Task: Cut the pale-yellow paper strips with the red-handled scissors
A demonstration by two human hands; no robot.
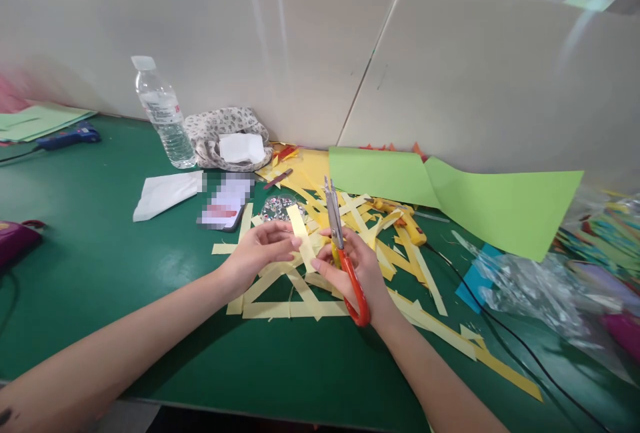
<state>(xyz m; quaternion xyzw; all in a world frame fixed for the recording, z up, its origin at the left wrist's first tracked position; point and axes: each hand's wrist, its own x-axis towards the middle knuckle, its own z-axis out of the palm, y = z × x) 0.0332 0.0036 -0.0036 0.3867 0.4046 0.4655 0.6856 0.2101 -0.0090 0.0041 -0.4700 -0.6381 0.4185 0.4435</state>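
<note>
A short pale yellow paper strip (pixel 302 238) is held up between both hands above the table. My left hand (pixel 261 249) is closed, pinching the strip's left edge with thumb and fingers. My right hand (pixel 356 269) carries red-handled scissors (pixel 335 214), blades pointing up and away. Its thumb tip also touches the strip's lower end. Under and around the hands lie many loose yellow strips (pixel 287 310), crossing one another. Just beyond my left fingers is a clear round tray (pixel 278 207) with small shiny pieces.
A yellow glue gun (pixel 413 229) with a black cord lies right, near green paper sheets (pixel 385 173) and crumpled clear plastic (pixel 535 293). On the left are a phone (pixel 227 201), a tissue (pixel 167 194), a water bottle (pixel 167 123) and a patterned pouch (pixel 205 133). A pale partition (pixel 200 26) stands behind.
</note>
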